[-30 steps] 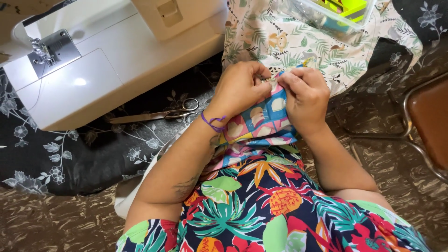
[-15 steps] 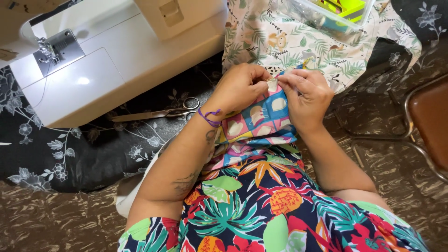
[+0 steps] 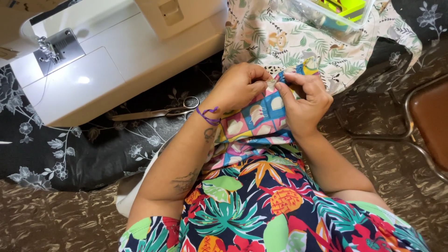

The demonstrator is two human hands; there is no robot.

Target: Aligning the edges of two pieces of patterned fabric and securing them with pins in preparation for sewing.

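Nearest the cam I see the lap, a tropical-print dress (image 3: pixel 261 210), w/ both forearms running up from it to meet at frame centre. The checked patch (image 3: pixel 254 119), blue and pink squares, drapes from the fingers down onto the lap, so its long axis runs near-to-far, roughly in line w/ the forearms. L hand (image 3: pixel 238 86) pinches the patch's top edge, fingers curled tight; R hand (image 3: pixel 303 100) pinches the same edge just beside it, thumb and forefinger closed on the cloth. Fingertips of both nearly touch at one spot on the far edge; something small may sit btwn them, can't tell what. Both hands are equally near that spot, L coming in from the left, R from the right. A purple band (image 3: pixel 207 115) circles the L wrist. Beyond the L arm, scissors (image 3: pixel 163 112) lie on dark floral cloth (image 3: pixel 70 154), blades pointing left. Farther still, a white sewing machine (image 3: pixel 107 70), a leafy animal-print fabric (image 3: pixel 298 46) behind the hands, a clear box (image 3: pixel 326 14) on it.
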